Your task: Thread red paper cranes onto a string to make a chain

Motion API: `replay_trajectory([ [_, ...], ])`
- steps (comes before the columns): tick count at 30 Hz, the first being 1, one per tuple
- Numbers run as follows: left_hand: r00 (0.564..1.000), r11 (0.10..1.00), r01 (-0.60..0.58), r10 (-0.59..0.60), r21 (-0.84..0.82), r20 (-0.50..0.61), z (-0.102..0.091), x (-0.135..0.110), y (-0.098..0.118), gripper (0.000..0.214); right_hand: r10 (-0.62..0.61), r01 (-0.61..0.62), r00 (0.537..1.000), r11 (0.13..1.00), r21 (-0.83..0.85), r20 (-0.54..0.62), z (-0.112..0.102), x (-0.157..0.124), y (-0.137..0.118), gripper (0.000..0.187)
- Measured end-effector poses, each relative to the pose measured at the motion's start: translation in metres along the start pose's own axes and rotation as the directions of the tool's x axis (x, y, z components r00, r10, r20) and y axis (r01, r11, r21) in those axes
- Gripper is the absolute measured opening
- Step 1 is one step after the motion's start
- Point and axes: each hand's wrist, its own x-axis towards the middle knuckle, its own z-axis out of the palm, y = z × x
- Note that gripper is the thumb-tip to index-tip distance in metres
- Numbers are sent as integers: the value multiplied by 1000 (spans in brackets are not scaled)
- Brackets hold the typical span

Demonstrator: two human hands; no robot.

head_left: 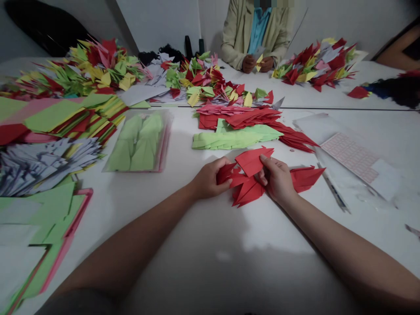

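My left hand (pixel 211 178) is closed around folded red paper pieces (pixel 225 173), their tips poking out between thumb and fingers. In my right hand (pixel 278 177) a red folded paper piece (pixel 250 161) is pinched between thumb and fingers, its broad face toward me. Below the hands more red folded pieces (pixel 248 191) show; whether they rest on the table or hang from a hand I cannot tell. Another red folded piece (pixel 307 178) lies just right of my right wrist. Beyond the hands lies a row of light green folded papers (pixel 229 139), with red folded papers (pixel 249 118) behind it.
Left are a clear packet of green folded papers (pixel 136 142), white folded papers (pixel 49 162) and green sheets (pixel 55 214). Heaps of colourful folded papers (pixel 98 70) stand farther back. A pen (pixel 334 190) and sticker sheet (pixel 349 155) lie right. Across the table a person (pixel 257 39) holds yellow paper.
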Motion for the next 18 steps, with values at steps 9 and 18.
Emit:
replay_trajectory([
  [9,1000,999,-11,11,-31,-7,-2,0,0,23,-14,14,1000,1000,-20,-4,0,-1,-1,43],
  [18,1000,996,-31,30,-82,-8,-3,-1,-1,23,-11,11,1000,1000,-8,-2,1,-1,-1,43],
])
